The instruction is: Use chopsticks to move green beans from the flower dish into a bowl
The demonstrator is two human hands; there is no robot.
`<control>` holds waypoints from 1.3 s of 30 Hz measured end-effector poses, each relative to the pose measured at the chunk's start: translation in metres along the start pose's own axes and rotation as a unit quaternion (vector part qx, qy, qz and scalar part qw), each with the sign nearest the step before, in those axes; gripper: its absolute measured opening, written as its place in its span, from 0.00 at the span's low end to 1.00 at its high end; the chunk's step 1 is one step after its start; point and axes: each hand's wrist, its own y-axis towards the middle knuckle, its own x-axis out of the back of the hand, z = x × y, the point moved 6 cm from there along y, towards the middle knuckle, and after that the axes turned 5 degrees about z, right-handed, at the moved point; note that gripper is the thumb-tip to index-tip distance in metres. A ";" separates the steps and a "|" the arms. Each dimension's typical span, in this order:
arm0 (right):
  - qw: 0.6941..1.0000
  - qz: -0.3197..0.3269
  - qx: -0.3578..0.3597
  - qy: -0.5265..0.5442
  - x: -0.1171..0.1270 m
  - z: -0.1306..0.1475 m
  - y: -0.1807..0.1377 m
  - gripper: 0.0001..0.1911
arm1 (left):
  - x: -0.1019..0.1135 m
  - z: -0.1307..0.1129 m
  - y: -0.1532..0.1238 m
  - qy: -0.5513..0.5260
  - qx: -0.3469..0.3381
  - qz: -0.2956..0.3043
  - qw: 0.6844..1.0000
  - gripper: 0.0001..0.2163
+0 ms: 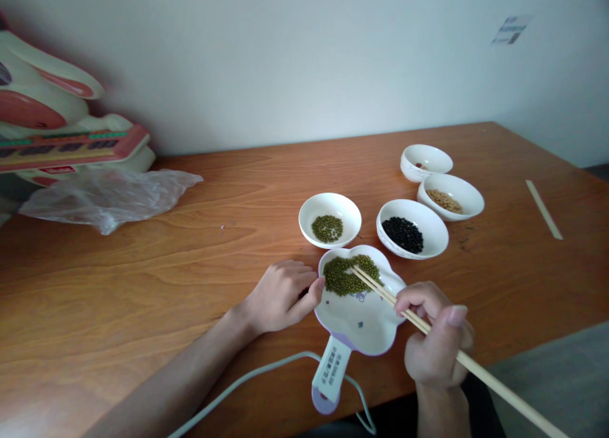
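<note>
A pair of wooden chopsticks (469, 362) is gripped in my right hand (438, 336), with fingers closed around them. Their tips rest among green mung beans (339, 278) in the upper part of a white flower-shaped plate (368, 333). This plate has a purple rim and a labelled handle (332, 368) pointing towards me. My left hand (285, 295) lies on the table with curled fingers, its thumb and fingertips closed at the plate's left rim. Just behind the plate stands a white bowl (351, 216) with a smaller heap of mung beans (327, 229).
To the right are white bowls holding black beans (403, 235), tan beans or nuts (444, 201) and a few reddish pieces (421, 166). A paper strip (543, 210) lies far right. A cable (247, 376) runs under the handle. Plastic bag (114, 197) and toy keyboard (71, 149) are left.
</note>
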 end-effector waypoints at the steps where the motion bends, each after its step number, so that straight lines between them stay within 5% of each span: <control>1: 1.000 0.002 0.001 0.001 0.001 0.000 0.000 0.37 | 0.000 0.000 0.000 -0.001 0.000 0.001 1.000 0.21; 10: 0.995 -0.073 0.014 0.072 0.017 0.013 0.007 0.39 | 0.000 0.000 0.000 0.005 0.000 0.000 1.000 0.22; 15: 0.979 -0.158 0.030 0.124 0.002 0.030 0.017 0.39 | -0.002 0.002 0.000 0.008 0.006 -0.001 1.000 0.22; 21: 0.991 -0.049 -0.026 0.121 -0.033 0.030 0.016 0.37 | -0.003 0.002 -0.001 0.004 -0.001 -0.003 1.000 0.22; 30: 0.997 -0.016 -0.047 0.057 0.017 0.029 -0.004 0.40 | -0.001 0.001 -0.001 0.010 -0.004 -0.008 1.000 0.22; 39: 0.995 0.083 -0.039 0.029 0.005 0.021 -0.004 0.36 | -0.001 0.003 0.000 0.003 0.005 0.002 1.000 0.21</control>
